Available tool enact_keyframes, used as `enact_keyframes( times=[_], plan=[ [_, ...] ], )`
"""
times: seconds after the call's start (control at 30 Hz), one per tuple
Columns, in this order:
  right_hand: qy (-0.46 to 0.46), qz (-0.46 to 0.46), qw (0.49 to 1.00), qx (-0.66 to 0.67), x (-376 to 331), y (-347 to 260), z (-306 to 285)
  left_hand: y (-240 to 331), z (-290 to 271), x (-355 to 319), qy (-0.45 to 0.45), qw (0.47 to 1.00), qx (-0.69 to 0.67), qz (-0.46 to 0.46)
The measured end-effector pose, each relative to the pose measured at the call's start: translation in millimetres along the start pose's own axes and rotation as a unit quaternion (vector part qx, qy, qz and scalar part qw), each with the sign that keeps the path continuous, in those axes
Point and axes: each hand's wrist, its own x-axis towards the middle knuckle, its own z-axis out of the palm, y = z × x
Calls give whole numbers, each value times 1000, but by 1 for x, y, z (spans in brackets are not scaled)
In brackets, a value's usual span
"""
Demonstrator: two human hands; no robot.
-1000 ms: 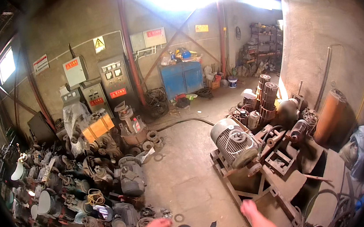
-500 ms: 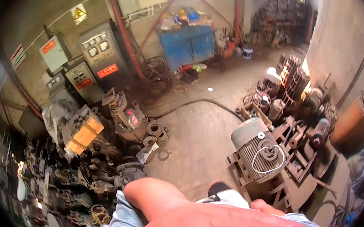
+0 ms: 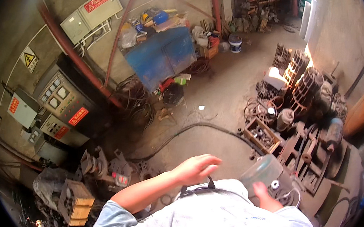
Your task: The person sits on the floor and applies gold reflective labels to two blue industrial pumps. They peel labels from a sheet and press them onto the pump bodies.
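Note:
My left hand (image 3: 196, 168) is lifted in front of my chest with its fingers loosely apart, holding nothing. It hovers over my grey-blue shirt (image 3: 202, 217) and a black strap at its collar. My right hand (image 3: 264, 195) is low at the right, gripping the underside of a clear plastic container (image 3: 262, 172). The container tilts up above the shirt's edge. Small round metal parts lie right beside that hand.
A blue workbench (image 3: 162, 55) piled with clutter stands by the far wall, with grey electrical cabinets (image 3: 63, 101) to its left. A black cable (image 3: 192, 129) curves over the concrete floor. Electric motors (image 3: 303, 81) and a parts crate (image 3: 262, 134) crowd the right; a yellow crate (image 3: 76, 203) sits left.
The view has swung and tilted downward. My left arm came up across my chest, and my right hand now holds the clear container, which was not seen before.

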Motion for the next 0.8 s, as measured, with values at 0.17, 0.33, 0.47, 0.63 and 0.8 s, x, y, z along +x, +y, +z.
enact_keyframes(
  times=[0.17,0.33,0.47,0.63,0.8],
  plan=[
    [-200,-421,884,-17,40,-504,-107,-270,-84,83,-303,887,300,-175],
    [-444,-678,583,-51,32,-785,-103,-398,-210,228,-337,858,320,-218],
    [-403,-748,521,-84,148,-860,-141,-480,-313,325,-322,862,303,-249],
    [-401,-689,602,-30,205,-958,-261,-533,-454,486,-283,887,278,-235],
    [-459,-753,471,16,275,-1029,-423,-558,-552,620,-111,948,153,-258]
  ],
)
